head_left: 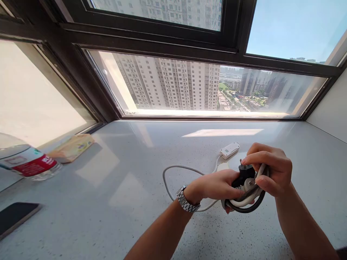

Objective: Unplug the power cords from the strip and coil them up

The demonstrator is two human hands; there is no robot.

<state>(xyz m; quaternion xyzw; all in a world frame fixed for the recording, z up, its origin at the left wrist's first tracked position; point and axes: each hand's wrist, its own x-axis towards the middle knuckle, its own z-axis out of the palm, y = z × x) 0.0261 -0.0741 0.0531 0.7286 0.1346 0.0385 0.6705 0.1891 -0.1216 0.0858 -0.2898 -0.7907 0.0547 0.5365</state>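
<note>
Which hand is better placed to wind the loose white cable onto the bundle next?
Probably the right hand: its fingertips sit on top of the cable bundle by the black plug, while the left hand clamps the bundle from beside and below.

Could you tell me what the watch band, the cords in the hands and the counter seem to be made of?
Watch band: likely polished metal, with glinting silvery links.
Cords: black and white, smooth and bendy, probably rubber or plastic sheathing.
Counter: pale, finely speckled and glossy, reflecting the window; looks like stone or quartz composite.

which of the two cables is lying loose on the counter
The white cable: it loops over the counter, while the black cable stays coiled in both hands.
</note>
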